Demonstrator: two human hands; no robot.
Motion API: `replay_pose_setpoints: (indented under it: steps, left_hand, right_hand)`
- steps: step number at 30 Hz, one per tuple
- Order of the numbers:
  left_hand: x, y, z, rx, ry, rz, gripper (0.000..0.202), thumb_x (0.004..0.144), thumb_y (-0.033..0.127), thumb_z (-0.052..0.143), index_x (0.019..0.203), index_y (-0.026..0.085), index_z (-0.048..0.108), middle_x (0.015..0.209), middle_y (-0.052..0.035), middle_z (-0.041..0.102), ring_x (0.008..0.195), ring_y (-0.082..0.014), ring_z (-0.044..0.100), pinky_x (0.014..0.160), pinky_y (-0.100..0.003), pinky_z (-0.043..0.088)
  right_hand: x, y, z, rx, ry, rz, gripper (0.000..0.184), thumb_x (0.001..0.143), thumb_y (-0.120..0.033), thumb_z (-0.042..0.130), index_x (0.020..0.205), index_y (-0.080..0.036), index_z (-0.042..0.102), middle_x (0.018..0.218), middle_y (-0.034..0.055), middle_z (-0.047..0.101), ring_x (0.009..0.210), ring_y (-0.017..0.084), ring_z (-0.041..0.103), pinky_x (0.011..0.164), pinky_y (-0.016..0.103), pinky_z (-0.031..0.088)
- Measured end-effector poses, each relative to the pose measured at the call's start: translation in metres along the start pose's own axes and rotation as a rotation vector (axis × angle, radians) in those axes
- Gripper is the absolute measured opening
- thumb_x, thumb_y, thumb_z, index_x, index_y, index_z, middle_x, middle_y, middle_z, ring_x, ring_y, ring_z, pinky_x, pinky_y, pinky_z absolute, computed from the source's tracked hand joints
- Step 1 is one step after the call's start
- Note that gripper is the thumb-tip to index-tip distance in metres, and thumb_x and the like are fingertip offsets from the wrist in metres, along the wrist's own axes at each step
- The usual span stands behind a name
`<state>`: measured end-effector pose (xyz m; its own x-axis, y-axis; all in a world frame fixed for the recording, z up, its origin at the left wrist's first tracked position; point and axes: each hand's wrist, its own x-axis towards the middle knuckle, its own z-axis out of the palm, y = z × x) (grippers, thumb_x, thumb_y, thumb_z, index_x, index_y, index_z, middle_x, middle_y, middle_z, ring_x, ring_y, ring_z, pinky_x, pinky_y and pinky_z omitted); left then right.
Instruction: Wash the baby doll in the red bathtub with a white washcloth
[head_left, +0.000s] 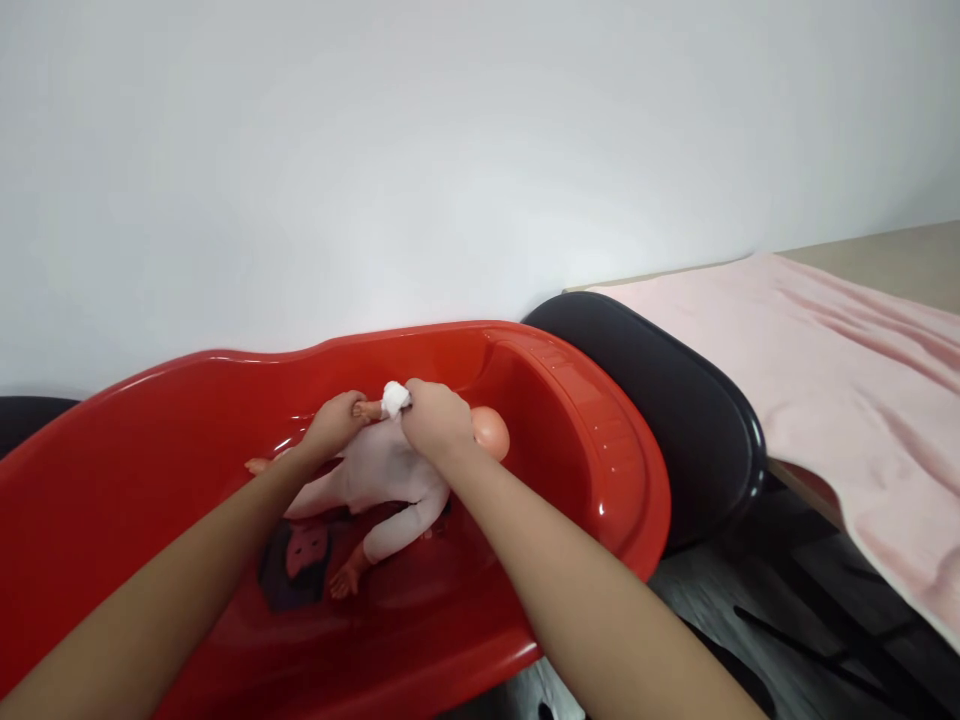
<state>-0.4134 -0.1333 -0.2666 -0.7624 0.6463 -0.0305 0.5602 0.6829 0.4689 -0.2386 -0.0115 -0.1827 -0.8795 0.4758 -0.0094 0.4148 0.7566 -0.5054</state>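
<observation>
A baby doll (379, 465) with a pale, cloth-like body lies in a red baby bathtub (630, 480), its bald head toward the right. My left hand (335, 424) is closed around the doll's raised hand. Close by, at that doll's forearm, my right hand (437, 415) is closed on a bunched white cloth (394, 399), part of it hidden in the fist. The doll's other arm stretches toward me, fingers spread over the tub floor. My right hand covers part of the doll's face and neck.
A dark picture (296, 565) marks the tub floor below the doll. Beside the tub stands a black chair (660, 400), and a pink cloth (840, 380) drapes over a table (907, 265) at right. A white wall (450, 160) rises behind.
</observation>
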Motion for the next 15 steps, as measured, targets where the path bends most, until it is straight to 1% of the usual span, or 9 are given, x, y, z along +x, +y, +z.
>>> replay_pose_setpoints:
  steps: [3,6,8,9,12,15]
  left_hand:
    - [-0.017,0.014,-0.004,-0.208,0.048,-0.015,0.026,0.077,0.036,0.063,0.095,0.019,0.068,0.091,-0.0037,0.072,0.086,-0.0225,0.066,0.074,-0.031,0.049]
    - [-0.029,0.024,-0.001,-0.566,0.081,-0.120,0.032,0.069,0.028,0.067,0.098,0.017,0.066,0.091,-0.0048,0.072,0.084,-0.0209,0.067,0.076,-0.032,0.054]
    - [-0.036,0.030,0.002,-0.790,0.092,-0.192,0.038,0.066,0.028,0.072,0.101,0.016,0.065,0.094,-0.0065,0.072,0.081,-0.0200,0.068,0.077,-0.034,0.057]
    - [-0.039,0.034,0.004,-0.862,0.095,-0.212,0.041,0.065,0.029,0.075,0.102,0.015,0.065,0.095,-0.0072,0.072,0.080,-0.0197,0.069,0.077,-0.034,0.057]
    - [-0.048,0.044,0.006,-0.994,0.087,-0.191,0.046,0.064,0.033,0.081,0.106,0.017,0.068,0.101,-0.0083,0.073,0.086,-0.0205,0.070,0.082,-0.036,0.058]
    - [-0.057,0.052,0.005,-1.070,0.038,-0.140,0.048,0.063,0.033,0.084,0.107,0.019,0.072,0.107,-0.0080,0.074,0.097,-0.0230,0.070,0.091,-0.038,0.056]
  right_hand:
    - [0.003,0.005,0.003,0.051,0.060,0.024,0.013,0.093,-0.028,0.049,0.097,-0.023,0.061,0.099,0.0038,0.071,0.081,0.019,0.064,0.061,0.029,0.036]
    - [0.007,0.008,0.008,0.102,0.104,0.005,0.018,0.096,-0.029,0.045,0.100,-0.022,0.061,0.101,0.0054,0.071,0.086,0.020,0.064,0.065,0.029,0.038]
    - [0.010,0.010,0.012,0.165,0.137,-0.025,0.023,0.100,-0.029,0.041,0.105,-0.021,0.062,0.105,0.0063,0.071,0.090,0.020,0.064,0.069,0.029,0.040]
    - [0.011,0.011,0.014,0.212,0.150,-0.048,0.025,0.101,-0.029,0.040,0.108,-0.022,0.062,0.107,0.0063,0.071,0.092,0.020,0.064,0.071,0.030,0.041]
    - [0.015,0.014,0.020,0.384,0.158,-0.124,0.028,0.100,-0.027,0.042,0.120,-0.023,0.062,0.114,0.0048,0.071,0.099,0.020,0.063,0.080,0.030,0.045]
    - [0.017,0.016,0.026,0.508,0.134,-0.224,0.033,0.098,-0.023,0.045,0.126,-0.025,0.062,0.122,0.0033,0.070,0.109,0.020,0.061,0.090,0.030,0.046]
